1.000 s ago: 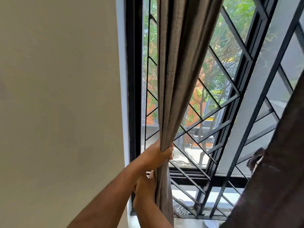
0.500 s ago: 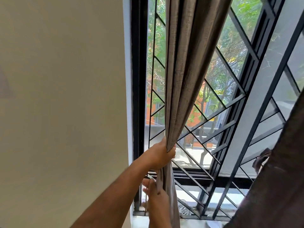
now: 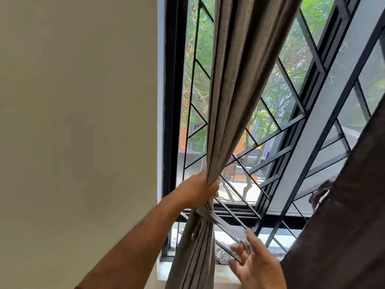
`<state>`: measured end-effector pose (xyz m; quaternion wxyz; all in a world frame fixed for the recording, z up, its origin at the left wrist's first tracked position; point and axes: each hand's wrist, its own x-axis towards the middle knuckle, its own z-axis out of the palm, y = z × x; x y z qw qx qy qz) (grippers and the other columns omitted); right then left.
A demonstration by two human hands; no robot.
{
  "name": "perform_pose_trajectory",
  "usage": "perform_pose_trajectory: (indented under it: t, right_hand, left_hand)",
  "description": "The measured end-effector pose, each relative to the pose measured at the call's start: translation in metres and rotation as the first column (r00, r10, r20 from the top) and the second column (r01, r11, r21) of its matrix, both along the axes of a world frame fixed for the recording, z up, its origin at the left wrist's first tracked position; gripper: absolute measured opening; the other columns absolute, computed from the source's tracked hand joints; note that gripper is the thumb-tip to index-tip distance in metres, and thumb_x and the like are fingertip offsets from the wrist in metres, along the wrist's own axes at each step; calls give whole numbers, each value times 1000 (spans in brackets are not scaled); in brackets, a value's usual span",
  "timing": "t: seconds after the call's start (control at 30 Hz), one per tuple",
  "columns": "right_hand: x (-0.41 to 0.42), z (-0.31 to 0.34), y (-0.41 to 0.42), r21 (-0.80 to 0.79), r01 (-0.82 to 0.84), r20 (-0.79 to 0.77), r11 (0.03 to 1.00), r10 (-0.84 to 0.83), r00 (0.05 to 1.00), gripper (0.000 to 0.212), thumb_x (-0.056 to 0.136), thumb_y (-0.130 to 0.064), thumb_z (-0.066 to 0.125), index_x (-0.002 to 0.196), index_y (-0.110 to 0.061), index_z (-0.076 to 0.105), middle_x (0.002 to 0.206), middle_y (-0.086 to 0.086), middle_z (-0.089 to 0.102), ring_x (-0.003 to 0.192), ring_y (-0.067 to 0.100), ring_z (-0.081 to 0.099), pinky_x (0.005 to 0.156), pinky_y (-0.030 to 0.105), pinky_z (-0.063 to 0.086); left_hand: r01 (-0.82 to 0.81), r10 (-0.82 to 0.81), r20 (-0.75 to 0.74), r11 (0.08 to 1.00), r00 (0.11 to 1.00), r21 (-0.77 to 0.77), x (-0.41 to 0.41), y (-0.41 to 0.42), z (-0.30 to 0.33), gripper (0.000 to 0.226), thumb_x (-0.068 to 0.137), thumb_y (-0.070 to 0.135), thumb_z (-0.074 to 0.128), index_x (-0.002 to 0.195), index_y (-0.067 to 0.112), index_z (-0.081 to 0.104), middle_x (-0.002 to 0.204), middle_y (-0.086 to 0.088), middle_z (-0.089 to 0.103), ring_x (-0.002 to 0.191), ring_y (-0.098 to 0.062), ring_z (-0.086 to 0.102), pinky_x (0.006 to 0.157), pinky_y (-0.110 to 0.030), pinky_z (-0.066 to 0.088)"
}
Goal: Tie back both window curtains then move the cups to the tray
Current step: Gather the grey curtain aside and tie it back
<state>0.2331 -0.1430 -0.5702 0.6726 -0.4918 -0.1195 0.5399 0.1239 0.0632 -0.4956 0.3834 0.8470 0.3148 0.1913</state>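
Observation:
The grey-brown left curtain [image 3: 235, 90] hangs bunched in front of the window. My left hand [image 3: 200, 189] grips the gathered folds at about sill height. A fabric tie-back strap [image 3: 223, 222] of the same cloth runs from the bunch, just under my left hand, out to the lower right. My right hand [image 3: 253, 258] holds the strap's far end between its fingers, pulled away from the curtain. The second, darker curtain [image 3: 343, 215] fills the lower right corner, with its own tie-back [image 3: 318, 195] at its edge. No cups or tray are in view.
A black-framed window with a diagonal metal grille [image 3: 277, 130] stands behind the curtains. A plain beige wall [image 3: 79, 122] takes up the left half. The window sill [image 3: 166, 270] shows below the left curtain.
My right hand has come out from behind the curtain and swung right, drawing the tie-back strap out with it. My left hand keeps its grip on the bunched curtain.

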Motion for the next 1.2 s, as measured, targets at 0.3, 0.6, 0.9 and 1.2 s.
perform_pose_trajectory:
  t: [0.3,0.6,0.9,1.2]
  right_hand:
    - [-1,0,20,287,-32,496,957,-120,860,40,68,-20,91,106,-10,85,113,15,80,113,37,74,96,50,60]
    - [14,-7,24,224,287,206,932,-333,920,34,74,2,80,104,-10,73,91,5,80,96,34,73,77,39,64]
    - [56,-11,65,183,234,108,955,-256,961,44,94,4,67,136,-8,63,102,15,70,75,19,70,66,27,63]
    - [3,38,119,64,-19,287,998,0,958,29,87,-29,63,101,-4,69,100,35,66,94,52,69,83,65,56]
  left_hand:
    - [-30,31,79,999,996,-15,2,-6,-5,17,105,46,47,119,36,51,96,3,78,92,-17,76,92,-50,64]
    - [109,-109,4,994,994,-26,-9,-15,12,24,110,29,51,112,9,63,99,-5,78,100,-28,77,94,-49,63]
    - [145,-145,-22,989,989,3,-6,-18,12,28,108,36,58,100,12,69,95,1,72,89,-19,71,89,-45,62]
    - [-28,7,121,985,993,173,1,-39,3,28,101,49,61,85,27,65,85,-1,66,82,-22,69,81,-52,64]
